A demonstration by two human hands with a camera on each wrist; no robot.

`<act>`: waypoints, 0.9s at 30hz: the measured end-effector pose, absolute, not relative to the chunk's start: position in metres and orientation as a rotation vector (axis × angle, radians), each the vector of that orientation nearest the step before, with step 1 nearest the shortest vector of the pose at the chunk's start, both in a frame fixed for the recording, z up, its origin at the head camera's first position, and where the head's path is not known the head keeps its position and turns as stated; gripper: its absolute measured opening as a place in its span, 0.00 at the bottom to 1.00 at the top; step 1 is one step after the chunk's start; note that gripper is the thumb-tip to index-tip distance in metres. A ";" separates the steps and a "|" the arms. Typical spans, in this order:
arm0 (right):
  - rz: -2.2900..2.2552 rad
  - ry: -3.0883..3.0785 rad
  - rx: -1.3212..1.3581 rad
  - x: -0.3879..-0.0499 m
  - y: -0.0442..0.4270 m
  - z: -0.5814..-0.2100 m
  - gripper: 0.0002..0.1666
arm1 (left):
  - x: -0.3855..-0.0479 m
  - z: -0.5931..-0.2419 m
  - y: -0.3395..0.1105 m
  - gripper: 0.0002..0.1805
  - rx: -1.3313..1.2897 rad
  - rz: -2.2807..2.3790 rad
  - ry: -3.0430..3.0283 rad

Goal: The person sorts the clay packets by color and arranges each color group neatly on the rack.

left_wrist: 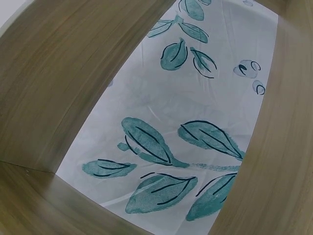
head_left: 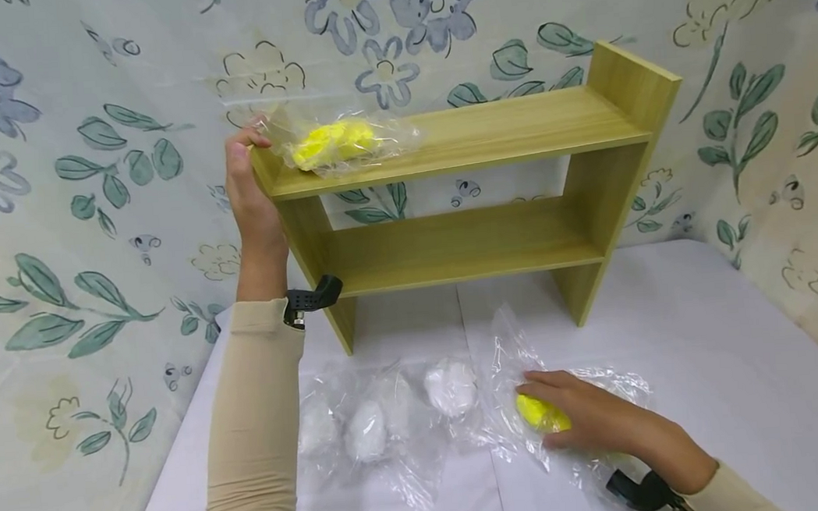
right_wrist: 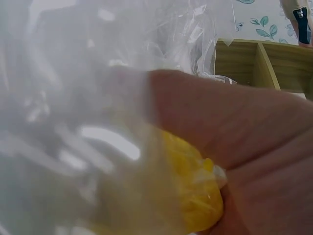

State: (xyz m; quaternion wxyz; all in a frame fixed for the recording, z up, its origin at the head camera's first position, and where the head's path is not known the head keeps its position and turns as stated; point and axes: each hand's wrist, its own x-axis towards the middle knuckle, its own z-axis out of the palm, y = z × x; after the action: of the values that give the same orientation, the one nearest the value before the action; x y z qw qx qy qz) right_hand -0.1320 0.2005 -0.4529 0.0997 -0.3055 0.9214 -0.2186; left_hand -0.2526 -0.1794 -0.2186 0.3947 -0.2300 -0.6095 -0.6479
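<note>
Pinching right hand: thumb and fingers curled round a bagged yellow lump on the table, beside white bagged lumps.
Left hand: curled on the shelf's top left end; can't tell if it also catches the upper yellow bag.
Slick plastic: could slide under a loose grip.
Clear bag by right hand: may drag along.
Shelf: left-hand tug could tilt it, spilling that upper bag.
</note>
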 end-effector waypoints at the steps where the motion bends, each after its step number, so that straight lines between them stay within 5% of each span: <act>1: -0.647 2.720 -0.900 -0.133 0.200 -0.453 0.42 | -0.252 -0.219 -0.180 0.15 -0.582 -1.643 -1.546; 27: -0.651 2.849 -0.923 -0.141 0.197 -0.444 0.30 | -0.254 -0.221 -0.183 0.13 -0.564 -1.590 -1.598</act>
State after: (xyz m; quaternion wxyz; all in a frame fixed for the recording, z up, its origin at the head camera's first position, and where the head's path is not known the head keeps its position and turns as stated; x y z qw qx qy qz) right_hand -0.1414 0.1969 -0.4436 0.0385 -0.3011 0.9289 -0.2122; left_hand -0.2543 -0.1827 -0.2207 0.3976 -0.2229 -0.6309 -0.6279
